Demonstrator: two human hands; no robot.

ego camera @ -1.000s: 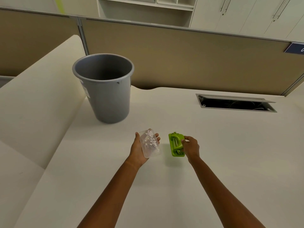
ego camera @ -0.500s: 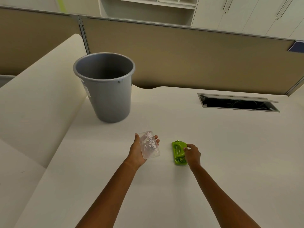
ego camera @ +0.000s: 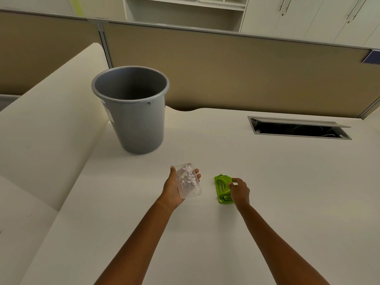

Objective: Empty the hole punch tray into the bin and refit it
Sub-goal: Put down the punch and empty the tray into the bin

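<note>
A clear plastic tray [ego camera: 189,181] with several white paper dots in it rests face up in my left hand [ego camera: 173,190], held a little above the white desk [ego camera: 287,192]. The green hole punch [ego camera: 222,189] lies underside up on the desk, just right of the tray. My right hand [ego camera: 239,191] grips its right edge, fingers curled over it. The grey bin [ego camera: 131,112] stands upright on the desk to the far left, its mouth open, a good hand's length beyond the tray.
A cable hatch [ego camera: 298,128] with its lid raised is cut into the desk at the back right. A tan partition [ego camera: 226,70] runs behind the desk, with white cabinets beyond. A cream curved surface [ego camera: 47,124] rises on the left beside the bin.
The hole punch has come down from a tilted hold to lie flat on the desk under my right hand. My left hand with the tray has barely moved.
</note>
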